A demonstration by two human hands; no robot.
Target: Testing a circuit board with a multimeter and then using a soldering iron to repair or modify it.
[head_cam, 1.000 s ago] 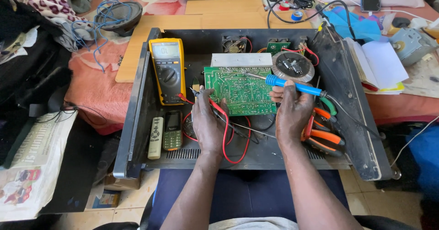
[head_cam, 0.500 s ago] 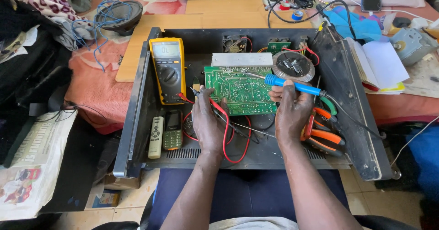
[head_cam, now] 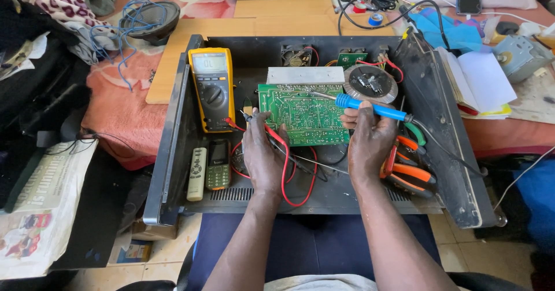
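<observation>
A green circuit board (head_cam: 302, 115) lies tilted inside an open black metal chassis (head_cam: 173, 141). My left hand (head_cam: 263, 152) rests at the board's lower left corner, fingers curled by the red and black meter leads (head_cam: 286, 164); a thin wire seems pinched in it. My right hand (head_cam: 370, 138) grips a blue-handled soldering iron (head_cam: 370, 107), its tip pointing left over the board's upper right part.
A yellow multimeter (head_cam: 212, 89), a white remote (head_cam: 196, 173) and a small phone (head_cam: 218, 164) lie in the chassis at left. A toroidal transformer (head_cam: 370, 83) sits behind the board, orange-handled pliers (head_cam: 413, 172) at right. Papers (head_cam: 477, 83), cables and cloth surround it.
The soldering iron has shifted slightly left and lower over the board. My left hand stays at the board's corner.
</observation>
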